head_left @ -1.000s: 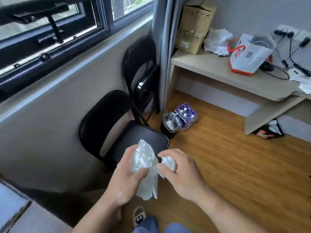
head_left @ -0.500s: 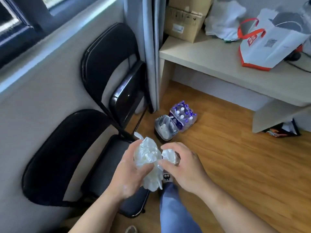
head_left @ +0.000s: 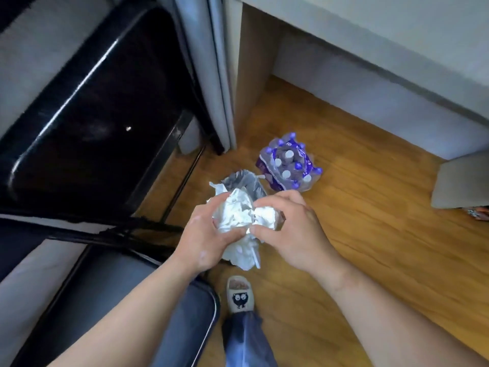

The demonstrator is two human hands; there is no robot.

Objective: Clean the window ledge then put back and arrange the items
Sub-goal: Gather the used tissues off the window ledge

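The floor [head_left: 370,234] is of warm brown wood. At the left a black folded chair [head_left: 92,115] leans at the wall, and a second chair [head_left: 127,300] with a dark seat stands nearer. A grey curtain [head_left: 211,62] hangs between the folded chair and the pale bench [head_left: 383,35], of which only the edge and underside show. On the floor, near the bench leg, lies a pack of bottles [head_left: 287,165] with purple caps. Just beside it stands a small bin [head_left: 242,181] with a grey liner.

Both hands are held together above the bin, partly covering it. The left hand [head_left: 209,239] grips a crumpled white tissue [head_left: 232,215], its fingers and thumb curled round it. The right hand [head_left: 293,234] pinches a smaller wad [head_left: 266,219] of the same white paper. The two pieces touch. Below the hands a slipper [head_left: 239,294] with a cat face and a blue trouser leg [head_left: 246,340] are seen.

Compared with half a second ago, the view has tilted down. The window frame and the things on the bench are gone from sight. The bin, then ahead of the hands, is now right under them. The grip of both hands is unchanged.
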